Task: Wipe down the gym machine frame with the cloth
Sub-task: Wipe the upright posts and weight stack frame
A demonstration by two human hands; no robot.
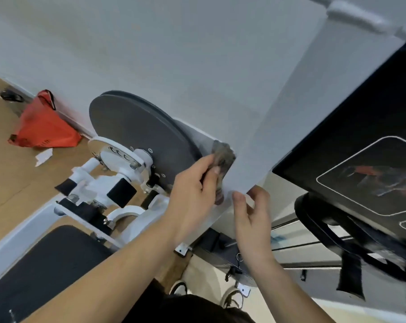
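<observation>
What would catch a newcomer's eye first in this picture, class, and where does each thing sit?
At centre, the left hand presses a grey cloth against the white frame panel, while the right hand grips the panel's lower edge. Just left of them stands a large dark grey disc. A red bag lies on the floor at far left, by the wall.

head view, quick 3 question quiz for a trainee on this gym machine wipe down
1. True or false: the left hand presses the cloth against the white frame panel.
2. What is the right hand doing? A) gripping the panel's lower edge B) holding a spray bottle C) resting on the black seat pad
3. What colour is the bag on the floor by the wall?

Key: 1 true; 2 A; 3 red.
</observation>
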